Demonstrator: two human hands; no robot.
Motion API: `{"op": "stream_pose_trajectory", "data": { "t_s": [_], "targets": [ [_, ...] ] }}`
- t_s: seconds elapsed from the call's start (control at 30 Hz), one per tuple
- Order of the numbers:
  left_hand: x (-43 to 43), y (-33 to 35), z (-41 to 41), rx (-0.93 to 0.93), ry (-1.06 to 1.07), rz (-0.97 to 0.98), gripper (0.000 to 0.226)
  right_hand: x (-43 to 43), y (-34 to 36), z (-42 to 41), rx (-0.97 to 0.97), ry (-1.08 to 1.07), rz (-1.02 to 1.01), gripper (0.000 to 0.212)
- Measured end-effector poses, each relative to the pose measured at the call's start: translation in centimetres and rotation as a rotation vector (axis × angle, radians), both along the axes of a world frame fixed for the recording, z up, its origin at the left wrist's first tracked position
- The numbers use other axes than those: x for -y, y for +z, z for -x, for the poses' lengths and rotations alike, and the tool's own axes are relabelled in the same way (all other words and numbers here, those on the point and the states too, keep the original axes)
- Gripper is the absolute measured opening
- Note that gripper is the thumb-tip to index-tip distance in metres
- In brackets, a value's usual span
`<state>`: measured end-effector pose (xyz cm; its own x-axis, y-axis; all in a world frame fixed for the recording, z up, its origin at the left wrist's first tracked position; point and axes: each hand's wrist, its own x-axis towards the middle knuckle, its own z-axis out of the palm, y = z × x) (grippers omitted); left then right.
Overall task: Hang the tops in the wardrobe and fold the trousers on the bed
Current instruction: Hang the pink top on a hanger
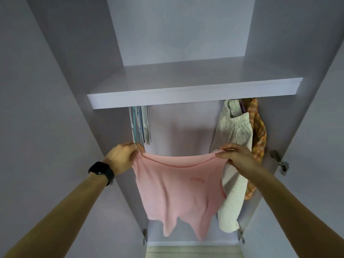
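Note:
A pink top hangs spread between both my hands in front of the open wardrobe. My left hand, with a black watch on the wrist, pinches its upper left corner. My right hand pinches the upper right corner. The cloth droops down towards the wardrobe's floor. Behind my right hand hang a white dotted garment and an orange checked garment, at the right end under the shelf.
A bunch of empty hangers hangs at the left under the lilac shelf. Both wardrobe doors stand open, with metal hinges on the right side. Pale floor tiles show below.

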<state>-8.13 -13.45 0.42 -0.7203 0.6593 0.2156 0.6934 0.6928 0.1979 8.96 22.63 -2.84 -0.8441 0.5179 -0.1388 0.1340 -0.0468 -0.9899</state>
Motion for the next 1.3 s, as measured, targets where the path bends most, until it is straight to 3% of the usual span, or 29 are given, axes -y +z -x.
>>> {"op": "stream_pose_trajectory", "data": {
  "t_s": [0.13, 0.2, 0.27, 0.4, 0.57, 0.67, 0.77, 0.9, 1.07, 1.3],
  "targets": [
    [0.5, -0.4, 0.2, 0.12, 0.107, -0.067, 0.008, -0.5, 0.3, 0.0, 0.086, 0.142, -0.342, 0.045],
    [0.5, -0.7, 0.0, 0.163, 0.147, -0.162, 0.007, -0.3, 0.3, -0.2, 0.115, 0.173, -0.658, 0.035],
    [0.4, -0.9, -0.1, 0.195, 0.168, -0.243, 0.02, 0.0, 0.4, -0.3, 0.104, 0.186, -0.92, 0.017],
    [0.1, -0.8, -0.1, 0.3, 0.212, -0.317, 0.016, 0.4, 1.0, -0.3, 0.137, 0.107, -1.152, 0.015],
    [0.4, -0.3, -0.1, 0.544, 0.244, -0.695, 0.011, 1.0, 1.1, 0.3, -0.057, 0.016, -0.964, 0.006],
    [0.1, 0.8, -0.6, 0.64, 0.217, -0.772, 0.015, 2.0, 1.5, 0.7, -0.115, 0.045, -0.719, 0.008],
    [-1.5, 1.9, -2.1, 0.657, 0.104, -0.786, 0.016, 3.9, 2.7, 1.5, -0.184, 0.148, -0.589, 0.005],
    [-4.6, 3.1, -4.1, 0.63, -0.048, -0.727, 0.016, 7.0, 4.1, 3.0, -0.237, 0.26, -0.576, 0.008],
    [-6.6, 3.1, -5.2, 0.534, -0.134, -0.597, 0.034, 9.5, 4.6, 4.5, -0.305, 0.362, -0.57, 0.009],
    [-5.1, 1.6, -4.1, 0.376, -0.104, -0.548, 0.008, 10.4, 3.6, 5.9, -0.245, 0.453, -0.605, 0.012]
  ]
}}
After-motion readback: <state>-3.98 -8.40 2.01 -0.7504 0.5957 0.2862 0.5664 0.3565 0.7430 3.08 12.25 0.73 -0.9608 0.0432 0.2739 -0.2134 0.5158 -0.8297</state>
